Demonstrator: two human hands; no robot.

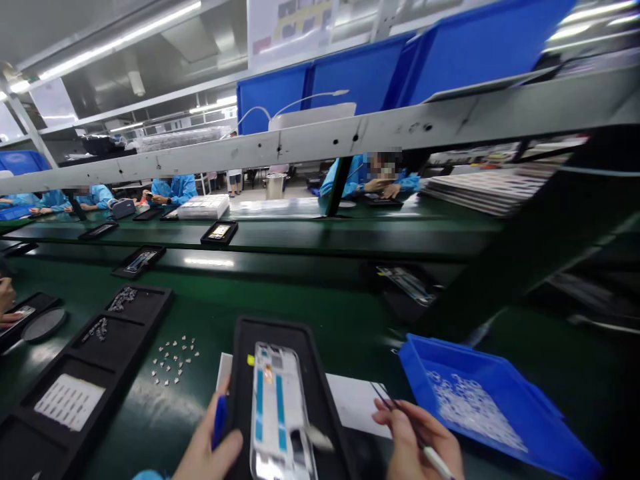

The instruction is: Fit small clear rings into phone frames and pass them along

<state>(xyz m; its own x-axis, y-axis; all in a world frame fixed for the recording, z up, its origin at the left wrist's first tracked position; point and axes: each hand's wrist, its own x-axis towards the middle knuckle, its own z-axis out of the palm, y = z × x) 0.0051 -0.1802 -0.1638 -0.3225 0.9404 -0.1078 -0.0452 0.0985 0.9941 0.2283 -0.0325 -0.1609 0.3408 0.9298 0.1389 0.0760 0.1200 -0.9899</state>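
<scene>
My left hand (pixel 207 440) grips the left edge of a black tray (pixel 320 373), its thumb over the rim; a blue piece (pixel 220 421) shows by its fingers. In the tray lies a silver phone frame (pixel 267 427) with two blue strips and a yellow tab. A blurred pale piece (pixel 319 438) overlaps the frame's lower right. My right hand (pixel 425 437), right of the tray, is closed around dark tweezers (pixel 383 396) with tips apart and nothing visible between them. A white-ended tool part (pixel 436 460) sticks out below that hand. White paper (pixel 357 403) lies behind.
A blue bin (pixel 505 373) of small clear pieces stands right. Left are scattered small metal parts (pixel 175 360) and a compartmented black tray (pixel 145 327). Further trays with phone frames (pixel 140 261) sit beyond. A dark slanted post (pixel 540 220) rises at right. Co-workers in blue (pixel 173 190) sit opposite.
</scene>
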